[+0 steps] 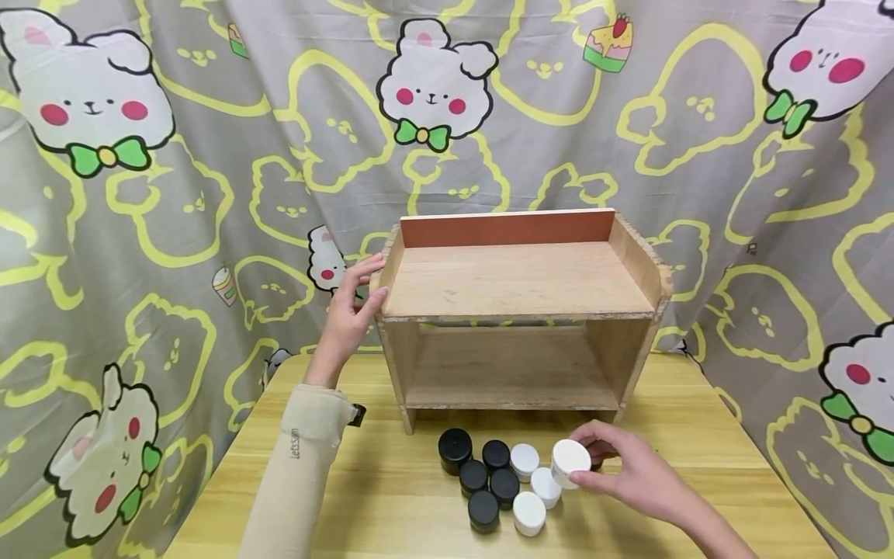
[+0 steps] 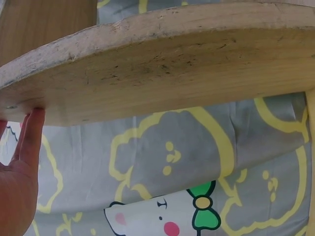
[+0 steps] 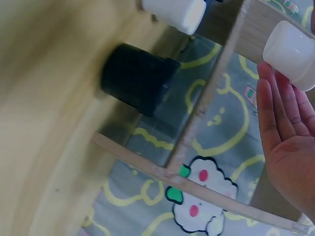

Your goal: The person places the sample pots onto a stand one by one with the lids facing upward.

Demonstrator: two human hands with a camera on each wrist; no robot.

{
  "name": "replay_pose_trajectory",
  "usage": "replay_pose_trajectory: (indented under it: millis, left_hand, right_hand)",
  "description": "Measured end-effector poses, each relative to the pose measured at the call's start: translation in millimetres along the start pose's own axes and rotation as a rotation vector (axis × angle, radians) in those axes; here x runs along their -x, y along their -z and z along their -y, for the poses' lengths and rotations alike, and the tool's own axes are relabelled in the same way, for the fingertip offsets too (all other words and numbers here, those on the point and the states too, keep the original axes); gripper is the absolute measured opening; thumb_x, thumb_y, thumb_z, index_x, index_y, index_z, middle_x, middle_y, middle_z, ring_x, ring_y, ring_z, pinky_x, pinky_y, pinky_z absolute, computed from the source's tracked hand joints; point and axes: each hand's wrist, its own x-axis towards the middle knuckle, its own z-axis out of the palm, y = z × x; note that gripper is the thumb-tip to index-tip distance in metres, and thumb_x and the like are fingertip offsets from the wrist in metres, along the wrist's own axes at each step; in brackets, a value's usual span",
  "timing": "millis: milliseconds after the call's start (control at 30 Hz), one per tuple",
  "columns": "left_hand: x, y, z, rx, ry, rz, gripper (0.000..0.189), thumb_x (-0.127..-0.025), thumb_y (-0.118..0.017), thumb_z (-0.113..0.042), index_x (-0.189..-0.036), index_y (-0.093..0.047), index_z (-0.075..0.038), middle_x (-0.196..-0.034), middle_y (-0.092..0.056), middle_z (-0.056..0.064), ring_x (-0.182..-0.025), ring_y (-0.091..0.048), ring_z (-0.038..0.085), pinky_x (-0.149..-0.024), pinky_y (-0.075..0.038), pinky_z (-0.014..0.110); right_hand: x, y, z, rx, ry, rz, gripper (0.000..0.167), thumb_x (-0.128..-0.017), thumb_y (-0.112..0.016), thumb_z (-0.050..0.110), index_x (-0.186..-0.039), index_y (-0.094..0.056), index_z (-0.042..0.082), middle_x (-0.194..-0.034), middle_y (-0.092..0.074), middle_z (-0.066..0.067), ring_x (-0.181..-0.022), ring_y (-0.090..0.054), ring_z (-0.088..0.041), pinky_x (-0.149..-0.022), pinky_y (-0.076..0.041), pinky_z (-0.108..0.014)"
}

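Note:
My right hand point(image 1: 632, 470) pinches a white jar point(image 1: 571, 463) between thumb and fingers, lifted off the table. The right wrist view shows this white jar point(image 3: 290, 55) at the fingertips, beside a black jar point(image 3: 133, 81) standing on the table. My left hand point(image 1: 352, 303) touches the left side panel of a small wooden shelf point(image 1: 520, 283). Up close in the left wrist view, the left fingers point(image 2: 33, 132) press lightly against that panel point(image 2: 162, 78). In front of the shelf stand several black jars point(image 1: 473, 477) and several white jars point(image 1: 528, 513), grouped tightly together.
The two-tier shelf stands at the back of the wooden table point(image 1: 391, 497), its lower board point(image 1: 510, 369) raised on side panels. A patterned grey curtain point(image 1: 279, 155) hangs close behind and at both sides.

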Motion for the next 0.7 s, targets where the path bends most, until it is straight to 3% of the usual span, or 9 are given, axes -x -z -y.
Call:
replay_pose_trajectory:
  millis: [333,700]
  left_hand:
    - [1.0,0.4,3.9,0.0,0.013,0.006,0.045,-0.102,-0.063,-0.015,-0.146,-0.053,-0.019,-0.16,-0.046,-0.006,-0.124,-0.053,0.022,-0.079,-0.052,0.027]
    - [-0.1,0.3,4.1,0.014,-0.004,0.003,0.045,-0.103,-0.062,-0.015,-0.147,-0.053,-0.019,-0.16,-0.046,-0.006,-0.123,-0.053,0.021,-0.079,-0.053,0.024]
  right_hand:
    - [-18.6,25.1,22.6,0.082,0.053,-0.117,0.035,-0.082,-0.089,0.023,-0.111,-0.068,0.024,-0.102,-0.071,0.016,-0.087,-0.068,0.0,-0.08,-0.056,-0.025]
    - [-36.3,43.2,43.2,0.064,0.049,-0.118,0.034,-0.083,-0.088,0.02,-0.111,-0.069,0.02,-0.099,-0.072,0.012,-0.085,-0.07,-0.003,-0.08,-0.057,-0.025]
